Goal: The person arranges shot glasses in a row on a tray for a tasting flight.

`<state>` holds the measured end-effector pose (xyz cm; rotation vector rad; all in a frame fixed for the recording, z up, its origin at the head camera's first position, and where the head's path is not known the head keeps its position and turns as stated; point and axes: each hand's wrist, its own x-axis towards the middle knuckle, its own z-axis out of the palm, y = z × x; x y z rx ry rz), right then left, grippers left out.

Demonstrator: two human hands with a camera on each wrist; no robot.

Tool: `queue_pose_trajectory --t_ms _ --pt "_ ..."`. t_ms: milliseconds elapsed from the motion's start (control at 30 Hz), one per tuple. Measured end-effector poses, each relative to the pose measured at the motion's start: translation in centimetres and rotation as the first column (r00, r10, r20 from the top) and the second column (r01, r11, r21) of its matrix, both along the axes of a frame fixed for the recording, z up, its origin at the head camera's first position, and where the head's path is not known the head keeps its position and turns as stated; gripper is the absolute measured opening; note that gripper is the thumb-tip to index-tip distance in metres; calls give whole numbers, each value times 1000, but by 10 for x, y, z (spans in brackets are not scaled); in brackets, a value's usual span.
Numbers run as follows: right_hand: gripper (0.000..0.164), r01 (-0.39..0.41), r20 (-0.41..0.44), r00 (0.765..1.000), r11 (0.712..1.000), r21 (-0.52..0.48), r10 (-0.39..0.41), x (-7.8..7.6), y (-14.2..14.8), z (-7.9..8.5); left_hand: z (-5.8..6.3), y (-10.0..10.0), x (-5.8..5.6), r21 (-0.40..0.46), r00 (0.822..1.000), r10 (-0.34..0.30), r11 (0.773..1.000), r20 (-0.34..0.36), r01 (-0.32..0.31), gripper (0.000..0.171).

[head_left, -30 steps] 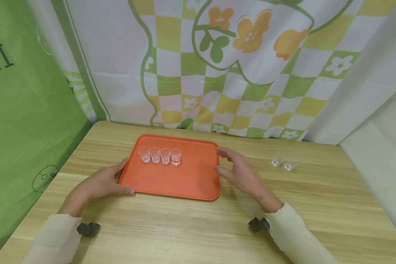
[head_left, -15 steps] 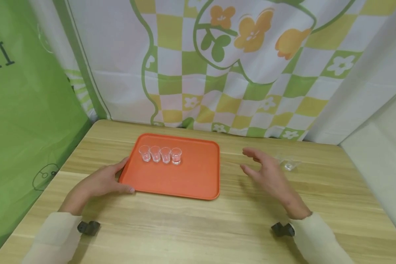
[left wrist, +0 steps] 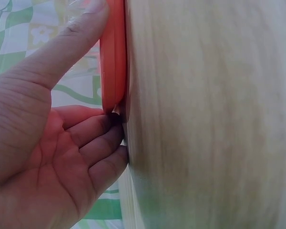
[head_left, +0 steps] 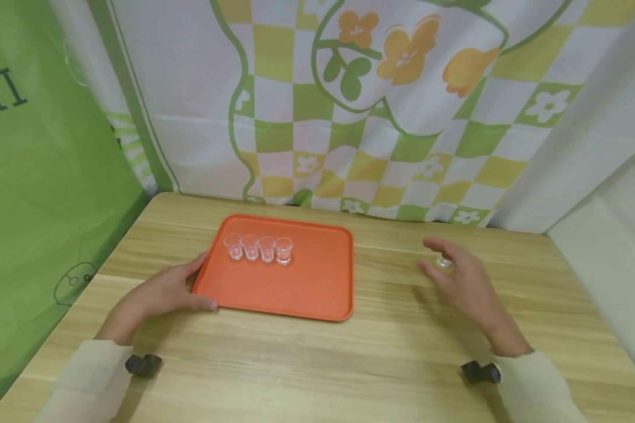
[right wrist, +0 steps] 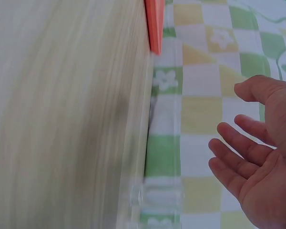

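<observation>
Fingers [left wrist: 107, 167] of the left hand [head_left: 164, 291] are set round the tray's [head_left: 280, 288] near corner; those of the right hand [head_left: 471, 288] are spread open near a glass [head_left: 444, 262].

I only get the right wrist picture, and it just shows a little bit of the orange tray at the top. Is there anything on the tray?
Observer: Yes! The head view shows four small glasses standing in a row on the tray.

Child: Cool! Which end of it are they closer to?

Observer: The left end, as the person sees it.

Child: And I can't see the other hand. What's it doing?

Observer: The left hand is holding the tray by its near left corner.
</observation>
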<state>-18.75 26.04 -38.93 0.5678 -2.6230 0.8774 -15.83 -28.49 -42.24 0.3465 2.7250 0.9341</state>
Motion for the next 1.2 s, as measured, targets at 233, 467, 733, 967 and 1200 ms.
queue_pose_trajectory --t_ms 233,467,733,967,1200 --pt "45 91 54 994 996 20 -92 -2 31 7 -2 -1 -1 2 1000 1 1000 -3 -1 125" --pt "46 133 29 991 991 13 -134 -8 60 2 -1 -1 -1 -2 1000 -1 1000 -4 1 125" --pt "49 156 89 983 986 52 -161 -9 78 -4 0 0 0 1 1000 -2 1000 -1 2 124" --pt "60 157 184 969 985 71 -168 -12 86 -8 0 1 0 5 1000 -1 1000 -2 1 124" --pt "74 121 265 955 991 58 -132 -17 88 -13 1 1 1 7 1000 4 1000 1 -4 124"
